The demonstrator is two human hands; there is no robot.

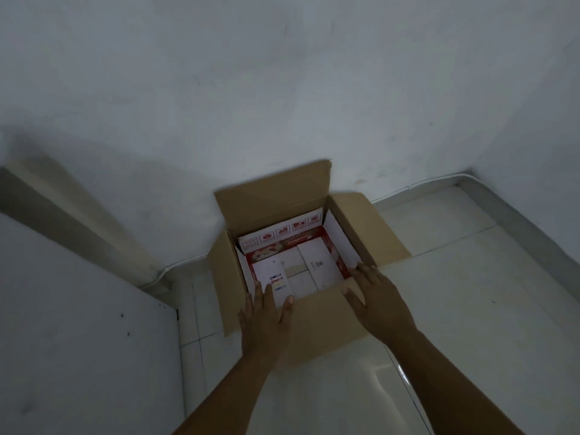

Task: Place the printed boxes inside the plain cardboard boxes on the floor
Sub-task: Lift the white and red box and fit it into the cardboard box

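Note:
A plain cardboard box [276,202] stands on the floor against the wall with all its flaps folded out. Inside it sits a red printed box [314,238], open at the top, holding a white printed box with coloured marks [271,274] on the left and another white box [318,263] on the right. My left hand [266,315] lies flat on the near flap with its fingertips at the box's near-left edge. On the near-right corner of the box rests my right hand [375,296], fingers spread. Neither hand holds anything.
A white wall [282,89] rises right behind the box. A pale panel [78,309] and a beige beam [78,196] stand at the left. A thin cable [417,183] runs along the wall's base. Glossy white floor tiles [470,293] spread to the right and in front.

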